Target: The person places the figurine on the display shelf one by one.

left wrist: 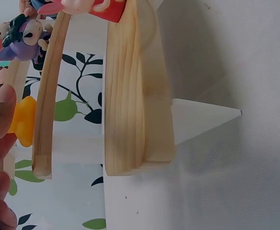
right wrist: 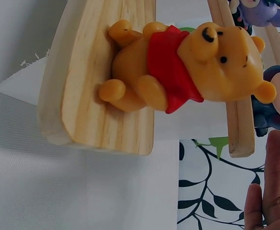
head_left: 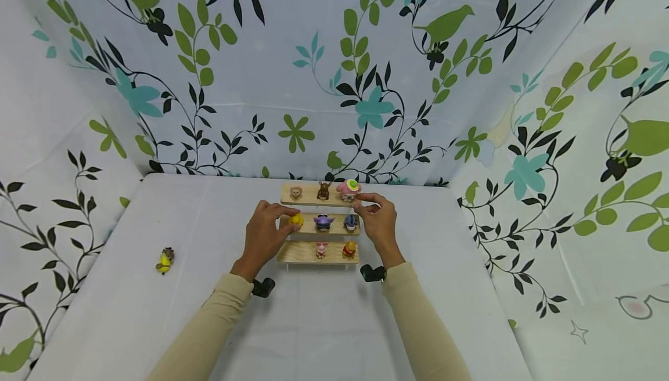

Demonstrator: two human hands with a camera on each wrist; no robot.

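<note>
At the left end of the middle shelf (head_left: 337,225), my left hand (head_left: 265,231) pinches a small yellow figurine (left wrist: 24,121) between thumb and fingers. The figurine is right at the shelf surface; its front is hidden by the fingers. My right hand (head_left: 379,222) is at the rack's right end, fingertips beside a pink figurine (head_left: 348,190) on the top shelf (head_left: 308,200). Fairly straight fingers (right wrist: 275,177) show in the right wrist view, near a blue donkey figurine (right wrist: 279,98). A purple figurine (head_left: 323,222) stands mid-shelf.
On the bottom shelf (head_left: 300,251) are a bear figurine in a red shirt (head_left: 349,250) and a pink figurine (head_left: 321,250). Two brown figurines, one at the left (head_left: 296,192), share the top shelf. A yellow figurine (head_left: 165,261) lies on the white table (head_left: 209,218) at left.
</note>
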